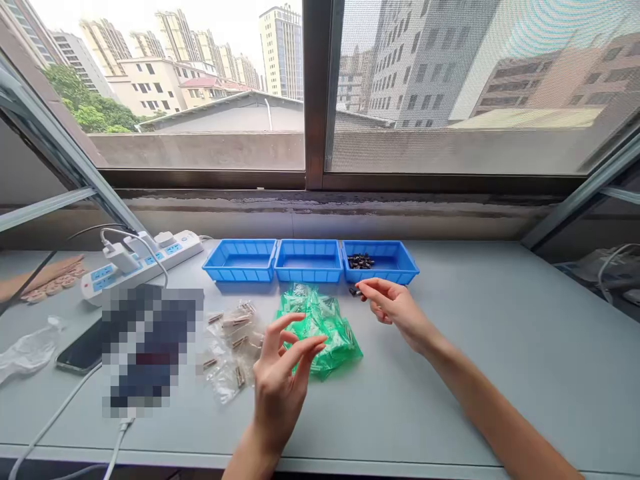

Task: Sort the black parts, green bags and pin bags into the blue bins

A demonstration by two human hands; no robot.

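My right hand (395, 310) pinches a small black piece (354, 291) just in front of the right blue bin (407, 272). Its exact kind is too small to make out. Several similar black pieces (361, 261) lie in that bin. My left hand (283, 363) is raised with thumb and fingers apart and nothing between them. Behind and beside it is a crumpled green plastic bag (327, 333) with small items inside, partly covered by the hand. To its left, small clear bags (239, 337) hold short metal pins.
Two more blue bins, the left one (240, 274) and the middle one (309, 274), stand in the same row. A white power strip (187, 248) with plugs and cables, a phone (83, 347), a pixelated area and a clear plastic wrapper (31, 350) occupy the table's left side.
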